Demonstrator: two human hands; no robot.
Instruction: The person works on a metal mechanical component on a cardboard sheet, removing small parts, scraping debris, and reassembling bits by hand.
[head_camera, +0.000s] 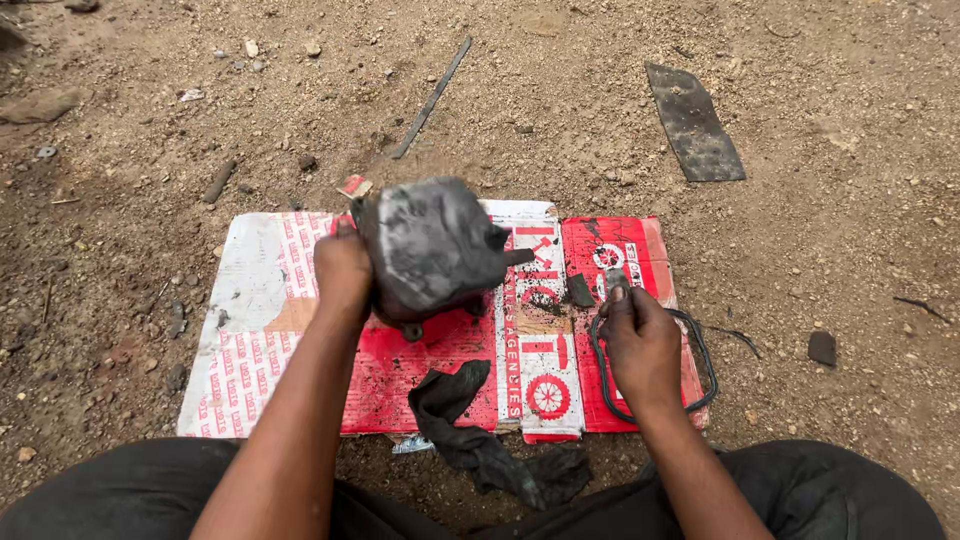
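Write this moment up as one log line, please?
left hand: tilting up grimy metal cover | right hand: on black rubber gasket | under both: flattened red-and-white carton | nearby: black rag

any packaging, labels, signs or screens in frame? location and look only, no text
Flattened cardboard carton: spread on the dirt under both hands, rectangular, red and white printed panels with wheel-like emblems, stained with black grease.
Small torn scrap: on the dirt just past the carton's far edge, red and white; too small to tell whether it is packaging.
No signs or screens.
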